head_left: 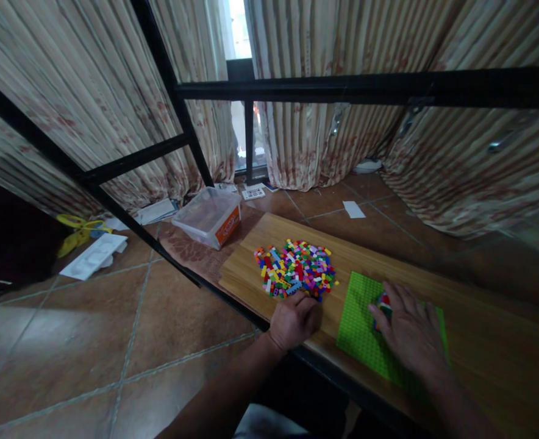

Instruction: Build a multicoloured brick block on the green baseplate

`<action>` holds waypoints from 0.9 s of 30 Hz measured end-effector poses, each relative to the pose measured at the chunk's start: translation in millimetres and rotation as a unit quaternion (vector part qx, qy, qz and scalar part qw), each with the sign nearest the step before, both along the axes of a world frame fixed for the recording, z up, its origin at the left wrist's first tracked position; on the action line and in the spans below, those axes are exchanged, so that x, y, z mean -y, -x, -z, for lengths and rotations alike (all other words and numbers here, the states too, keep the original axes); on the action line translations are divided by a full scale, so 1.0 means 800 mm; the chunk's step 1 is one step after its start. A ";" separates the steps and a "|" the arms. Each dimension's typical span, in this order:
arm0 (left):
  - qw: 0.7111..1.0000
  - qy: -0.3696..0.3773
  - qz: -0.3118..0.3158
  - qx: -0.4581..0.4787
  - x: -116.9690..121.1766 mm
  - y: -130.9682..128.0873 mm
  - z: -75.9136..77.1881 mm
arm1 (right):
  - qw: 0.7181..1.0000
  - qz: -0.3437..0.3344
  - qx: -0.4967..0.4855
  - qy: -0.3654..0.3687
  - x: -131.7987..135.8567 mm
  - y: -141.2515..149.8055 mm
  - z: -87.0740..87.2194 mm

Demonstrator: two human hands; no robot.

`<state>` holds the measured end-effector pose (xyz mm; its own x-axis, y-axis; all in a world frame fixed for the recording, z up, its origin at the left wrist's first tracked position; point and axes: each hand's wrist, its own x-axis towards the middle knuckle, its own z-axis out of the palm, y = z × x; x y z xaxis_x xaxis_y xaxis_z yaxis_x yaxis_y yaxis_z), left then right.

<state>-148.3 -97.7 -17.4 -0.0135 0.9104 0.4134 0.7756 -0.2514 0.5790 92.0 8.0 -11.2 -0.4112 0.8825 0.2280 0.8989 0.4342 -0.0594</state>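
Observation:
Small toy building bricks (297,265) in many colours lie in a loose pile on the wooden board. My left hand (293,321) rests at the pile's near edge, fingers curled in; whatever they may hold is hidden. To the right is a bright green studded baseplate (358,317). Over it my right hand (411,332) lies with its fingers stretched out. Beneath its thumb and index finger shows a small brick build (383,308) in red, white, green and blue, partly covered by the hand.
The wooden board (489,347) extends to the right. At its far left end stands a clear plastic box (205,213) with an orange label. Black metal bars (342,88) cross in front of patterned curtains. White papers (353,210) and a white tray (93,256) lie on the tiled floor.

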 end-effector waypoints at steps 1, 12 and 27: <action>1.000 -0.004 -0.001 0.008 0.002 0.000 -0.001 | 1.000 -0.001 -0.001 0.001 0.000 -0.001 0.000; 0.964 -0.085 -0.246 0.062 0.020 0.056 -0.014 | 0.999 -0.022 -0.044 -0.013 -0.010 0.007 -0.021; 0.976 0.055 -0.212 0.000 -0.080 0.146 -0.008 | 0.957 -0.118 -0.237 0.116 -0.123 0.205 -0.008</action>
